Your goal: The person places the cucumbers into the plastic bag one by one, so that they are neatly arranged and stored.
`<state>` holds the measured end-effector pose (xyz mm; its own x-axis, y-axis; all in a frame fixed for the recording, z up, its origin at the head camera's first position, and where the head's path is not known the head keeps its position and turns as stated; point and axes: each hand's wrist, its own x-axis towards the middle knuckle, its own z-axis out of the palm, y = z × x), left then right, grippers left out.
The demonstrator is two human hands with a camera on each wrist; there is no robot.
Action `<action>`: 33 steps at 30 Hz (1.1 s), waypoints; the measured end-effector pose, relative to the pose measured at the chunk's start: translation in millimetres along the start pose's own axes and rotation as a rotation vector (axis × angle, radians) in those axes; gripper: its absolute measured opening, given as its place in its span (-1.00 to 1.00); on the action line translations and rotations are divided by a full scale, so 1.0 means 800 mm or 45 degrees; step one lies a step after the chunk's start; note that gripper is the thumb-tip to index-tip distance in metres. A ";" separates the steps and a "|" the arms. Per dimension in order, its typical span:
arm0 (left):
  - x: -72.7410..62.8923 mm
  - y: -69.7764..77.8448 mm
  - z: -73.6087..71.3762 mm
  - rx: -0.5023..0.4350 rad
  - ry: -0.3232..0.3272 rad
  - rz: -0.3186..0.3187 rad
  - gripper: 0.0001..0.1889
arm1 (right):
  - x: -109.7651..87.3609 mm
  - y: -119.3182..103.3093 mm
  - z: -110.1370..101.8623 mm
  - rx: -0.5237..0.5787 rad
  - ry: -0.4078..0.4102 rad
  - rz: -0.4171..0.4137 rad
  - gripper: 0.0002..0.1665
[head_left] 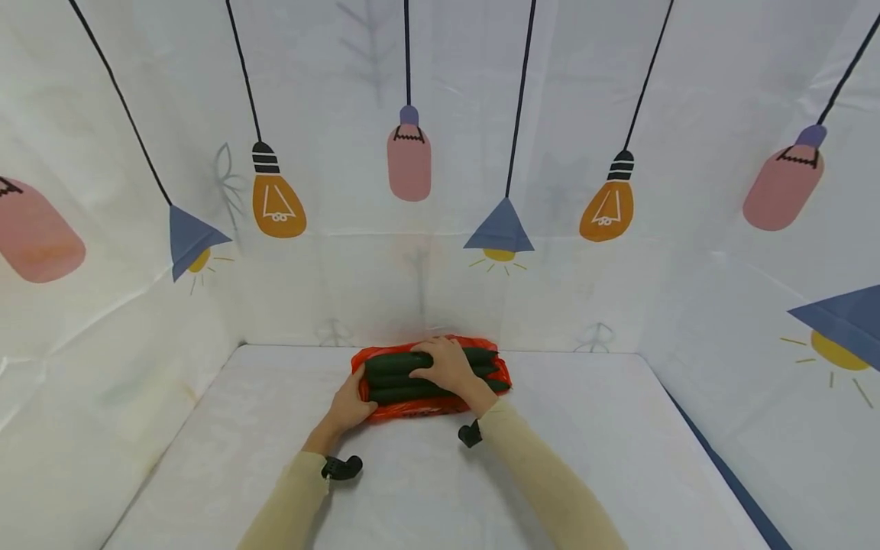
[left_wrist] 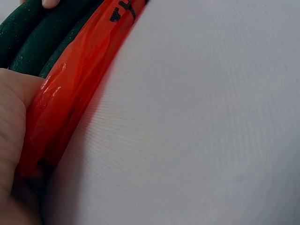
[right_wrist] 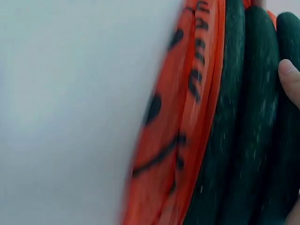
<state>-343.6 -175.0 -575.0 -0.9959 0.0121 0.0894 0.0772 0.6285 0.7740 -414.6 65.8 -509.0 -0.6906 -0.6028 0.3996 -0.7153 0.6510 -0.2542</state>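
Note:
Several dark green cucumbers (head_left: 407, 393) lie side by side on a red plastic bag (head_left: 419, 411) with black print, by the back wall. The left hand (head_left: 348, 401) holds the bag at its left end, thumb over the near edge beside the cucumber ends. In the left wrist view, the thumb overlaps the red plastic (left_wrist: 70, 89), while the other fingers are mostly hidden. From above, the right hand (head_left: 448, 368) grips the farthest cucumber (head_left: 392, 363), thumb on its near side. The right wrist view shows that thumb (right_wrist: 289, 79) against the dark skin.
A white-covered table (head_left: 605, 458) stretches in front of the bag and to both sides. White sheet walls (head_left: 330, 290) printed with hanging lamps enclose it at the back, left and right. A dark blue strip (head_left: 729, 473) runs along the right edge.

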 end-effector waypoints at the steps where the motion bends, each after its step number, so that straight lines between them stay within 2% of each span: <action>1: 0.000 0.000 0.001 -0.008 -0.004 -0.007 -0.04 | -0.003 0.003 -0.002 0.003 -0.002 0.005 -0.38; 12: 0.000 0.012 -0.011 -0.249 -0.061 -0.028 -0.05 | -0.034 0.048 -0.050 0.029 -0.019 0.025 -0.30; 17: 0.001 0.018 -0.019 -0.227 -0.098 -0.027 -0.03 | -0.052 0.069 -0.074 0.048 -0.059 0.105 -0.28; 21: -0.004 0.022 -0.028 -0.106 -0.134 -0.006 0.00 | -0.069 0.085 -0.094 0.075 -0.130 0.228 -0.25; 25: -0.014 0.026 -0.044 -0.008 -0.131 0.022 -0.06 | -0.087 0.100 -0.114 0.103 -0.172 0.292 -0.30; 30: -0.025 0.028 -0.070 -0.043 -0.141 -0.009 -0.20 | -0.108 0.122 -0.140 0.011 -0.168 0.314 -0.44; 33: -0.031 0.025 -0.085 -0.035 -0.132 -0.004 -0.26 | -0.123 0.133 -0.158 -0.085 -0.129 0.300 -0.50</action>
<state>-314.3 -215.9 -519.3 -0.9956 0.0915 0.0225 0.0736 0.6069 0.7914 -409.3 252.2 -463.7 -0.8467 -0.4721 0.2454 -0.5274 0.8056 -0.2698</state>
